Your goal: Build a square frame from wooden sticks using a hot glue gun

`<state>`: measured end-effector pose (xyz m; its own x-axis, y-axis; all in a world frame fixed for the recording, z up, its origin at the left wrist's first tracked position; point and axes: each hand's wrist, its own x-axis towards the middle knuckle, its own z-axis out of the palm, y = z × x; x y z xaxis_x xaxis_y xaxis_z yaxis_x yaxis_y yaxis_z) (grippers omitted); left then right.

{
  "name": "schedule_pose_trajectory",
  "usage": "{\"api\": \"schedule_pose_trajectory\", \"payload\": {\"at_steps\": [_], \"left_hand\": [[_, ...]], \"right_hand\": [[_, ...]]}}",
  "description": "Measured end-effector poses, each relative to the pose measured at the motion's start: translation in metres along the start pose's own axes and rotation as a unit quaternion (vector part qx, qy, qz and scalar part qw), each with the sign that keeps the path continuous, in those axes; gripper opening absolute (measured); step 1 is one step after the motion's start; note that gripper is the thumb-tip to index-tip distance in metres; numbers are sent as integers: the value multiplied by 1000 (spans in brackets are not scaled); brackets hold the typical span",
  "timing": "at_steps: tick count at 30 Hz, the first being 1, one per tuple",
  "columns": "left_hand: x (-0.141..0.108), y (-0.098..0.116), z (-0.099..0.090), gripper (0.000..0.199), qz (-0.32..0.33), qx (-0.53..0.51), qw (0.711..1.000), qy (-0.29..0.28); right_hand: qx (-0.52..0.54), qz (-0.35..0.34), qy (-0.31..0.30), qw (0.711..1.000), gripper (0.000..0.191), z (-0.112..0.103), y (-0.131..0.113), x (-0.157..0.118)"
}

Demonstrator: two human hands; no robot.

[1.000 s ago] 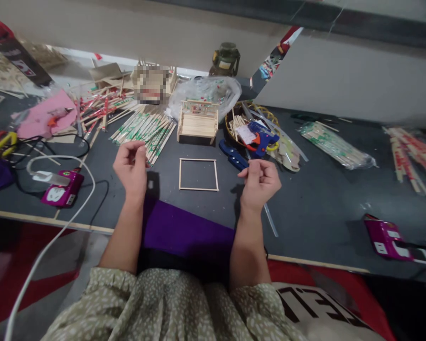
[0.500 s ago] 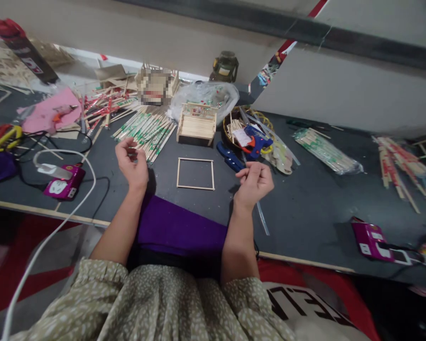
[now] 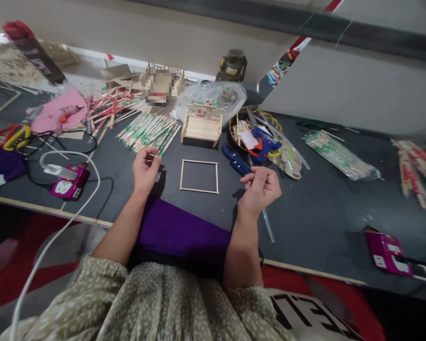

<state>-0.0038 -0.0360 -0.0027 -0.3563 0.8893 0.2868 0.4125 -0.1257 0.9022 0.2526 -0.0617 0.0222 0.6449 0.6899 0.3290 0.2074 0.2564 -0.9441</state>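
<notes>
A rectangular frame of thin wooden sticks (image 3: 217, 179) lies flat on the dark table between my two hands. My left hand (image 3: 146, 171) hovers left of it with loosely curled fingers, a gap between thumb and fingers, and nothing visible in it. Beyond it lies a spread of chopsticks in green-printed wrappers (image 3: 149, 130). To the frame's right, my right hand (image 3: 261, 189) is raised with its fingers curled closed; no object shows in it. A dark blue stapler-like tool (image 3: 236, 160) lies just past those fingers. Behind the frame stands a small bench of wooden sticks (image 3: 202, 125).
A basket (image 3: 279, 124) holds short sticks and a blue glue gun (image 3: 266, 144). A clear glue stick (image 3: 269, 226) lies by my right wrist. A white cable (image 3: 92, 189) runs from a purple power box (image 3: 70, 182) at left. Bagged chopsticks (image 3: 341, 154) lie at right.
My left hand has moved right, closer to the stick frame, its fingers more curled. My right hand stays nearly in place, closed. The whole view has shifted slightly; the frame lies unmoved on the table.
</notes>
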Motion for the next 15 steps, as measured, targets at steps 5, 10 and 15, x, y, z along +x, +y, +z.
{"api": "schedule_pose_trajectory", "payload": {"at_steps": [5,10,15], "left_hand": [[-40,26,-7,17,157,158,970,-98],[-92,50,14,40,326,241,863,-302],[-81,63,56,60,270,295,864,-305]], "right_hand": [[-15,6,-5,1000,36,0,-1,-1],[-15,8,-13,1000,35,0,-1,-3],[-11,6,-26,1000,33,1,1,-4]]}}
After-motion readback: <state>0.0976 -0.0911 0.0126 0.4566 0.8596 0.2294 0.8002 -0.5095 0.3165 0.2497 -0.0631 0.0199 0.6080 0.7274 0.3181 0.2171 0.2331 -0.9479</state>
